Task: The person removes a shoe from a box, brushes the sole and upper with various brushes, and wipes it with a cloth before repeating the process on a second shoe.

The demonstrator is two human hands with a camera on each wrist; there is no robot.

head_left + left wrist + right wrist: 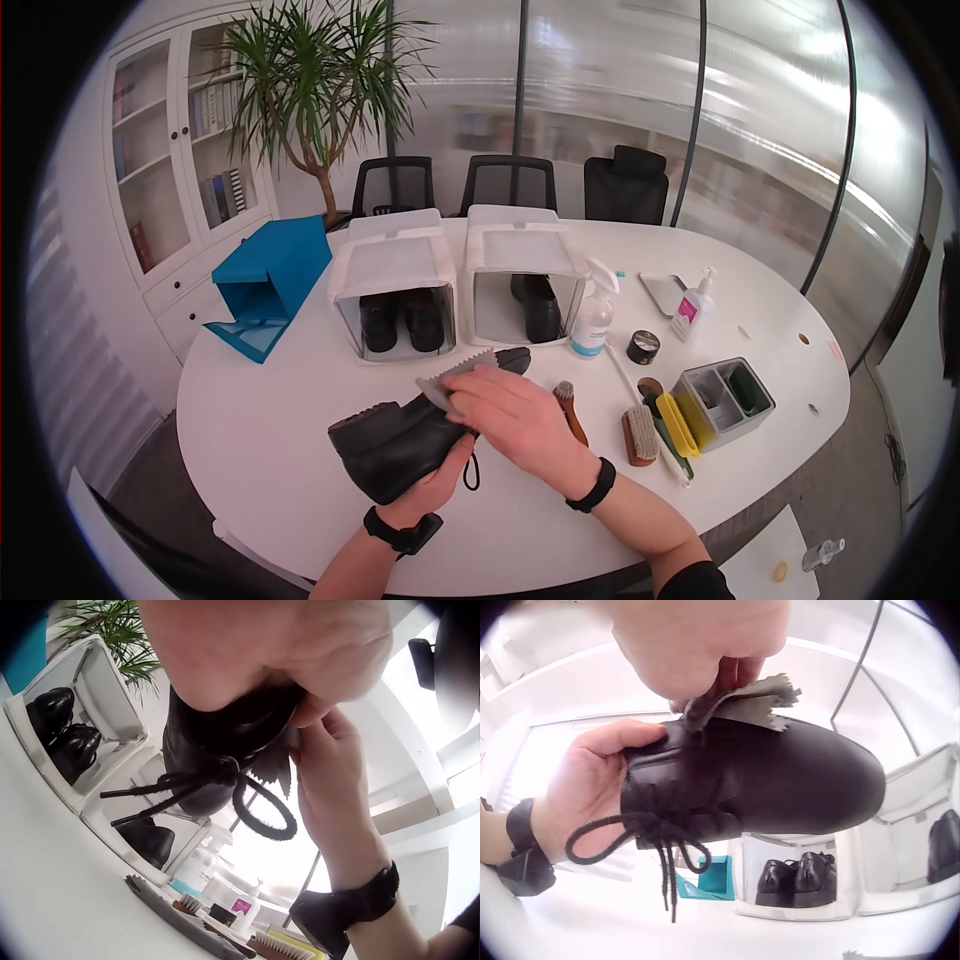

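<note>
A black lace-up shoe is held above the table on its side, its sole facing away and its toe to the right. The left hand grips it from below; in the right wrist view that hand has its thumb along the shoe's opening. The right hand pinches a grey cloth with zigzag edges against the shoe's side. In the right wrist view the cloth lies against the upper, and the laces hang in a bow. The right fingertips are partly hidden behind the cloth.
Two white boxes with black shoes stand behind, a blue box at left. To the right are a spray bottle, a round tin, brushes, a pump bottle and a grey divided container.
</note>
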